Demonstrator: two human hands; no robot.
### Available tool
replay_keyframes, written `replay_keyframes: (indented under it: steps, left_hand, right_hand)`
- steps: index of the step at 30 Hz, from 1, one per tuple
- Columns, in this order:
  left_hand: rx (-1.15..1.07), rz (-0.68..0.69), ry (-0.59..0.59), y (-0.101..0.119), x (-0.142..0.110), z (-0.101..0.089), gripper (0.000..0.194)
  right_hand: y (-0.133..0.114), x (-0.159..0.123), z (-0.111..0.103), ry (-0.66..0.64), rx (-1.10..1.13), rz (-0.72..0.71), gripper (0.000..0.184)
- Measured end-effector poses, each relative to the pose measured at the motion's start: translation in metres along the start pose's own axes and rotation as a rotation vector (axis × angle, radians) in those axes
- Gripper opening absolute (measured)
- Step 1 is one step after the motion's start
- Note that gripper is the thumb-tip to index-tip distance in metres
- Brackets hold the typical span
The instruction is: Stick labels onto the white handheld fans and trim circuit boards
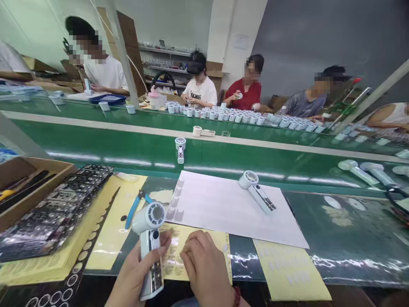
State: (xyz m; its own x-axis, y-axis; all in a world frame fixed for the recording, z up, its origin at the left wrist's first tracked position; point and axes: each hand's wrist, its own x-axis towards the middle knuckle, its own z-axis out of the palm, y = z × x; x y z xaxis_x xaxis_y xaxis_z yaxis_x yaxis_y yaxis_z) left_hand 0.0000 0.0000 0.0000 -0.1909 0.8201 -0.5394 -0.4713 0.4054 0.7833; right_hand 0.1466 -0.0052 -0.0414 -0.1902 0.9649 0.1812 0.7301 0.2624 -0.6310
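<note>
My left hand (136, 268) is wrapped around the handle of a pale blue handheld fan (152, 243). The fan's round head points up and its handle shows a dark strip with small parts. My right hand (206, 264) rests over a yellow backing sheet (179, 245) with its fingers curled into a pinch; whatever they hold, if anything, is hidden. Beyond the hands, a white sheet (217, 204) with several grey stickers along its left edge carries a second fan (257, 192), lying on its back. Blue-handled cutters (134, 209) lie just behind the fan that I hold.
Circuit boards (60, 209) are piled at left beside a cardboard box (35, 170) of tools. Another yellow sheet (292, 270) lies at right. A green conveyor (143, 149) crosses ahead, bearing a fan (180, 149). Several co-workers sit behind rows of fan heads (236, 116).
</note>
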Motion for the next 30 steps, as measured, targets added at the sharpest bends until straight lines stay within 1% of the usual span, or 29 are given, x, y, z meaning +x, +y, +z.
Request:
replay_keyframes:
  steps: [4, 6, 8, 10, 12, 14, 16, 18, 19, 22, 30]
  left_hand:
    - [0.019, 0.011, -0.008, -0.001, 0.001, -0.001, 0.038]
    - [0.041, 0.002, -0.016, 0.0, 0.001, -0.002, 0.033]
    - [0.071, -0.001, -0.03, 0.003, 0.001, -0.003, 0.033]
    - [0.099, 0.0, -0.058, 0.006, 0.002, -0.003, 0.036]
    - [0.102, 0.011, -0.095, 0.009, 0.004, -0.001, 0.042]
    - [0.08, 0.026, -0.085, 0.013, 0.006, 0.003, 0.048]
    - [0.062, 0.045, -0.033, 0.017, 0.007, 0.009, 0.052]
    - [0.057, 0.063, -0.004, 0.019, 0.009, 0.013, 0.049]
    - [0.056, 0.075, -0.01, 0.019, 0.01, 0.015, 0.046]
    - [0.053, 0.101, -0.038, 0.018, 0.014, 0.017, 0.042]
    - [0.08, 0.148, -0.012, 0.014, 0.018, 0.017, 0.044]
  right_hand:
    - [0.001, 0.0, -0.013, -0.048, 0.257, 0.081, 0.018]
    - [-0.001, 0.001, -0.023, -0.096, 0.452, 0.156, 0.016]
    - [-0.004, 0.004, -0.034, -0.148, 0.598, 0.209, 0.01]
    - [-0.01, 0.008, -0.044, -0.182, 0.692, 0.206, 0.006]
    - [-0.017, 0.013, -0.052, -0.198, 0.753, 0.163, 0.006]
    - [-0.026, 0.019, -0.058, -0.223, 0.777, 0.129, 0.006]
    - [-0.034, 0.025, -0.062, -0.253, 0.747, 0.112, 0.008]
    - [-0.039, 0.031, -0.064, -0.268, 0.681, 0.096, 0.012]
    - [-0.04, 0.033, -0.064, -0.269, 0.648, 0.091, 0.013]
    - [-0.041, 0.039, -0.063, -0.274, 0.592, 0.07, 0.015]
    - [-0.04, 0.044, -0.062, -0.276, 0.532, 0.059, 0.015]
